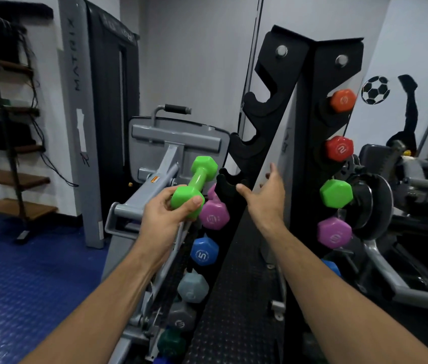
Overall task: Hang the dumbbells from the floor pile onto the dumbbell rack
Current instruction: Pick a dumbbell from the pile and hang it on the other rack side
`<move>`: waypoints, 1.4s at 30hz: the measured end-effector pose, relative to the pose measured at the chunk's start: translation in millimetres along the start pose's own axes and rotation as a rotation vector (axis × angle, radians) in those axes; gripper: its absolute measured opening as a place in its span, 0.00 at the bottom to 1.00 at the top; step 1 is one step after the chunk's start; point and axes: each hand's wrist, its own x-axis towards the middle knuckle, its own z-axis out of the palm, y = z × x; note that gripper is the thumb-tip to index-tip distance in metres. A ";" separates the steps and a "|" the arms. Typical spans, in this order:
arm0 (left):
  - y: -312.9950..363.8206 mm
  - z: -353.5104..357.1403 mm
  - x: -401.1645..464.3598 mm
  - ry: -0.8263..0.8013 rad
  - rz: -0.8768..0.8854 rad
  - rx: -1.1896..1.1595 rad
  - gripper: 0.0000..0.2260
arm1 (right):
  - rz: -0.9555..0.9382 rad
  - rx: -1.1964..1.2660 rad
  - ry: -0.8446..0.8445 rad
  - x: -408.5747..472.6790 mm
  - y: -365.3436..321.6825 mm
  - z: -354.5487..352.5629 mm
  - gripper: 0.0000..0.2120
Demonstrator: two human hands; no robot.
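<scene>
My left hand (164, 215) grips one end of a green dumbbell (197, 183), tilted up to the right toward a bare hook (230, 181) on the black dumbbell rack (273, 122). My right hand (266, 195) is open with spread fingers, against the rack's front edge just right of that hook. On the rack's left face, below the hook, hang purple (214, 218), blue (203, 254), pale grey (192, 287) and dark grey dumbbells. Orange (342, 100), red (338, 148), green (336, 193) and purple (334, 232) ones sit on the right face. Two upper left hooks are bare.
A grey weight machine (170, 153) stands close behind the rack's left side, its frame under my left hand. Another machine (404, 185) with black plates crowds the right. Wooden shelves (10, 177) stand far left over blue rubber floor (24, 285).
</scene>
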 end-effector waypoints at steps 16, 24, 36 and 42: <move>2.3 58.3 93.6 0.034 0.031 0.566 0.35 | -0.045 0.105 -0.248 14.7 25.6 9.7 0.35; 2.2 74.5 100.7 -0.070 0.116 0.930 0.30 | -0.037 0.170 -0.276 16.1 32.8 9.5 0.36; -6.4 64.3 109.0 -0.227 0.048 0.844 0.27 | -0.013 0.275 -0.317 12.8 45.5 6.9 0.35; -4.4 63.5 104.9 -0.222 0.082 0.872 0.24 | 0.002 0.300 -0.319 10.5 44.8 6.2 0.34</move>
